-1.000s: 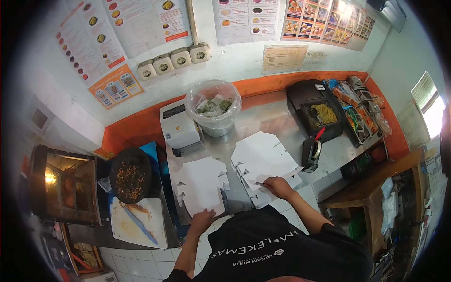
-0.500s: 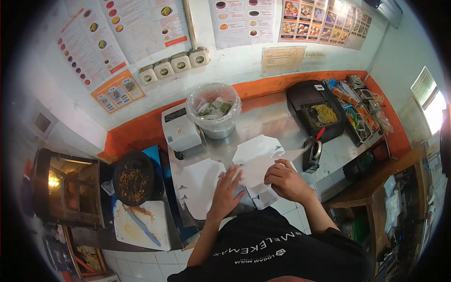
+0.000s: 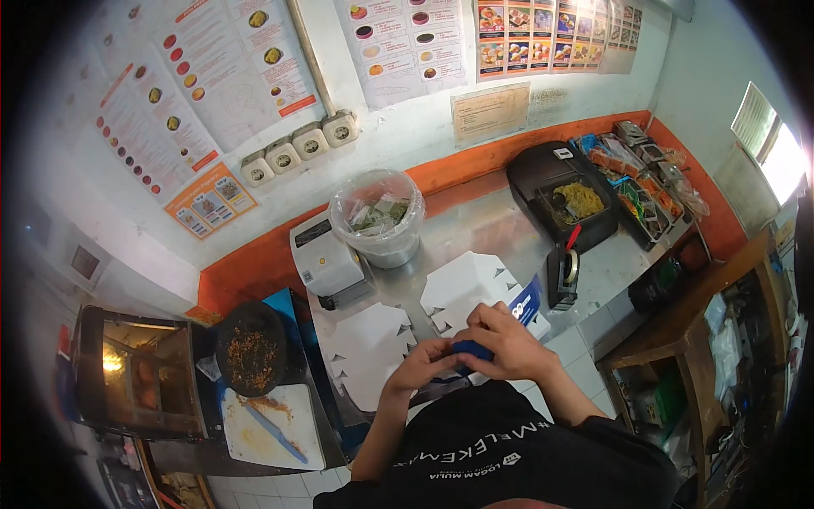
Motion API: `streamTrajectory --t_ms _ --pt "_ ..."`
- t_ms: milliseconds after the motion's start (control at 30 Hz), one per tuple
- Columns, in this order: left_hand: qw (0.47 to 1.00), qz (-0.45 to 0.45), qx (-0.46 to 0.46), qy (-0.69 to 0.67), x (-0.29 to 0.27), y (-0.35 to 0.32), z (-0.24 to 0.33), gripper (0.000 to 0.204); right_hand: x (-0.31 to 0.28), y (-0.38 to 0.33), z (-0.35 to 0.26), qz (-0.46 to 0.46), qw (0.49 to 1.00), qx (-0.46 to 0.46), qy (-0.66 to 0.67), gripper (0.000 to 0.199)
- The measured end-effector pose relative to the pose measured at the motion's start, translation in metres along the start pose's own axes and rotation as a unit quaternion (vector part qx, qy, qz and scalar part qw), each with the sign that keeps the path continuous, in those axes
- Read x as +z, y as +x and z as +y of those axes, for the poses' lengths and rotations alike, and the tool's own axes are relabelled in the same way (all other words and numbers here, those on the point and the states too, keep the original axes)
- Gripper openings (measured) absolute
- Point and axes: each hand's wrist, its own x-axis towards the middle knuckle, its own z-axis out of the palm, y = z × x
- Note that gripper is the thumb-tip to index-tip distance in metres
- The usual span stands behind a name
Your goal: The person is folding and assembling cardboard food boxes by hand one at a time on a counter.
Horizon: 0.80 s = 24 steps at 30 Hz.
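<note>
My left hand [image 3: 421, 367] and my right hand [image 3: 506, 342] meet over the steel counter [image 3: 492, 233], both closed on a flat cardboard box blank with a blue printed side [image 3: 519, 307]. Part of the blue panel is folded between my fingers. Two more white flat box blanks lie on the counter: one [image 3: 366, 349] just left of my hands, one [image 3: 465, 286] right behind them.
A bucket lined with clear plastic [image 3: 378, 217] and a small white machine [image 3: 326, 262] stand at the back. A tape dispenser [image 3: 563, 273] and a black tray of food [image 3: 570, 200] sit to the right. Left are a black pan [image 3: 249, 349], a cutting board with a knife [image 3: 273, 426] and a lit display case [image 3: 127, 373].
My hands left the flat white blanks and came together near my body. They now hold a blank with its blue side showing, partly folded.
</note>
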Motion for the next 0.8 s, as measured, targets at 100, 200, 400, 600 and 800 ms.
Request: streamTrajectory --t_ms 100,200,400,600,800 --pt "0.993 0.102 0.051 -0.008 0.033 0.009 0.044 0.052 0.004 -0.007 0.009 0.122 0.986 0.075 -0.088 0.032" --pt "0.99 0.107 0.045 0.08 0.036 0.009 0.067 0.06 -0.003 -0.007 0.01 0.089 0.992 0.055 -0.07 0.028" --pt "0.969 0.115 0.042 0.216 0.057 -0.003 0.106 0.06 -0.011 -0.008 0.004 0.068 0.995 -0.04 -0.064 0.031" --pt "0.821 0.113 0.262 0.495 0.076 0.004 0.103 0.035 0.005 -0.006 0.014 0.306 0.901 0.231 0.205 0.052" --pt "0.803 0.071 0.124 0.579 0.067 0.005 0.081 0.036 0.001 -0.013 0.038 0.371 0.868 0.212 0.251 0.049"
